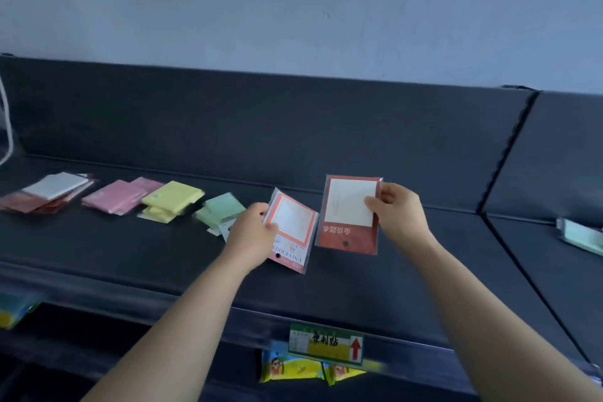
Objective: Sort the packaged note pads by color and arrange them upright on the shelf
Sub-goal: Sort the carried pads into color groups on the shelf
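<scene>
Sorting partly done; no pad stands unaided on the shelf point(130, 254) yet. Up and left of the price label point(326, 344) lie four flat piles: red pile point(42, 197), pink pile point(117, 196), yellow pile point(171, 197), green pile point(222, 209), each seemingly two or more pads (blurred). Above the label, the left hand point(253, 232) grips one tilted orange-framed pad point(293, 228); the right hand point(401, 214) pinches one upright red pad point(346, 235).
</scene>
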`<state>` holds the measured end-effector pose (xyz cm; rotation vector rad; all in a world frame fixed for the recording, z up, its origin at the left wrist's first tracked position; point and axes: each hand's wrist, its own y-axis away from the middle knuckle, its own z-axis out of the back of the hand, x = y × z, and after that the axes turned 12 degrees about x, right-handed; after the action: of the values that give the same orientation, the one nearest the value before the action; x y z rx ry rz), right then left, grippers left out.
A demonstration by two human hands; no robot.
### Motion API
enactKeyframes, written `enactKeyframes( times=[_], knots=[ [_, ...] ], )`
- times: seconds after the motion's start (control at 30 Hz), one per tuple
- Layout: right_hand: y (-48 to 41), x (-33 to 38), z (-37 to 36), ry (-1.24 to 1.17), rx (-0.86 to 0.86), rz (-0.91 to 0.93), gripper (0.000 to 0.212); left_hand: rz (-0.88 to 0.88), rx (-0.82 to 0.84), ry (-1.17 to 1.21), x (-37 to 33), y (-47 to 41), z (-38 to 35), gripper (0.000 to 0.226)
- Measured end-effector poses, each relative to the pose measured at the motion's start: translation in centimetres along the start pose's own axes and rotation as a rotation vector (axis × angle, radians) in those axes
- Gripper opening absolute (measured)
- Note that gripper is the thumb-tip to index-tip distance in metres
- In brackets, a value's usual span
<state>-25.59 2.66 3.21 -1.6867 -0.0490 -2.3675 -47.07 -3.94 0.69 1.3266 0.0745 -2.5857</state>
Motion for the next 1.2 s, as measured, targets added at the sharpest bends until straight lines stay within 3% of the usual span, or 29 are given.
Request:
enactKeyframes(
  times=[0.2,0.3,0.43,0.57,0.8,1.2],
  knots=[
    [-1.8,-0.4,1.5,-0.025,0.014,-0.002,0.02,0.036,0.083,-0.124,0.0,-1.6,-1.6,0.02],
    [-2.8,-0.5,1.0,-0.062,0.052,0.014,0.02,-0.017,0.034,-0.124,0.1,-2.0,-1.5,0.037],
    [-3.8,-0.3,-1.6,-0.161,0.119,0.03,0.018,-0.1,-0.006,0.0,-0.5,-1.2,-0.6,0.038],
    [-4.3,0.8,-5.4,-0.233,0.223,0.025,0.014,-0.116,-0.032,0.208,0.3,-0.5,1.2,0.014],
    [-4.8,4.4,-14.0,-0.053,0.364,0.087,0.014,-0.082,-0.231,0.299,5.1,0.0,8.6,0.013],
    [-6.0,13.0,-35.2,0.0,0.474,0.127,0.025,-0.024,-0.394,0.13,16.9,0.4,27.4,0.021]
  ],
)
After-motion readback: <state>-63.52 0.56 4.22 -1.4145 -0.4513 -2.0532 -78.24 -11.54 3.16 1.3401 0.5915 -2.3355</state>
